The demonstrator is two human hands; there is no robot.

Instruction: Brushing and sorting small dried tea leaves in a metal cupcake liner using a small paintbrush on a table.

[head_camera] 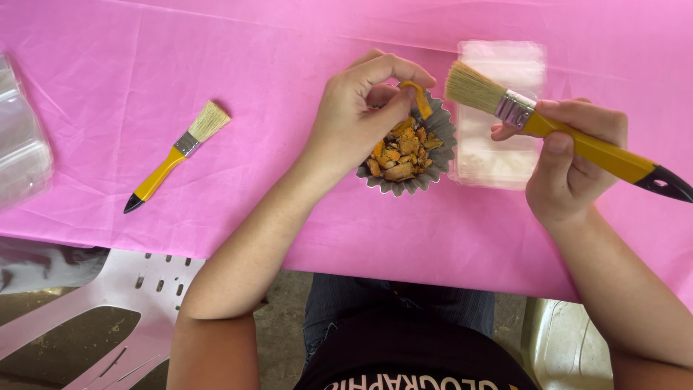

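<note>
My left hand [357, 108] pinches a small orange piece [419, 97] between thumb and fingers, just above a fluted metal cup [442, 155] filled with several orange and brown fragments. My right hand [574, 162] grips the yellow handle of a paintbrush [534, 119], whose pale bristles point left toward the cup. A clear plastic box [502, 152] lies flat under the brush, right of the cup.
A second yellow-handled paintbrush [177, 155] lies on the pink tablecloth [253, 65] at the left. A clear plastic container [18, 144] sits at the far left edge. A white plastic chair [108, 303] stands below the table's near edge.
</note>
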